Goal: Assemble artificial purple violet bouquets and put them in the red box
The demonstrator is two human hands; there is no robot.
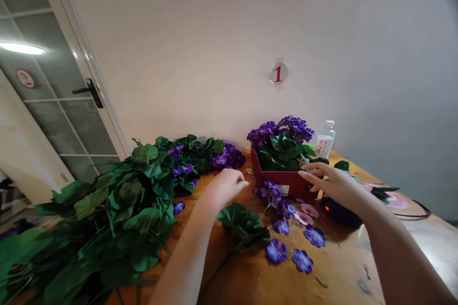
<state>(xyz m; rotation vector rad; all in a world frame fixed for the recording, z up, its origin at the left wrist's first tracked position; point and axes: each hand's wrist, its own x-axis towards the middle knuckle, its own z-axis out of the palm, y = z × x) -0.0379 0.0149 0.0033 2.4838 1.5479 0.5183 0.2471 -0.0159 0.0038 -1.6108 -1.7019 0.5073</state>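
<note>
My left hand (226, 188) is over the table with its fingers curled in and the thumb close to them; whatever is inside, if anything, is hidden. Below it lies an artificial stem with green leaves (243, 228). My right hand (331, 181) has its fingers apart at the front right corner of a red box (268, 178). Purple artificial flowers (295, 128) and green leaves fill that box. Between my hands, a purple flower sprig (270, 193) leans by the box front. Loose purple petals (277, 250) and pink petals (308, 210) are scattered nearby.
A large heap of green artificial foliage (132, 219) covers the left side of the wooden table (257, 286). More purple flowers (229, 156) lie by the wall. A clear bottle (325, 140) stands behind the box. Under my right forearm sits a dark device (339, 214) with a red light.
</note>
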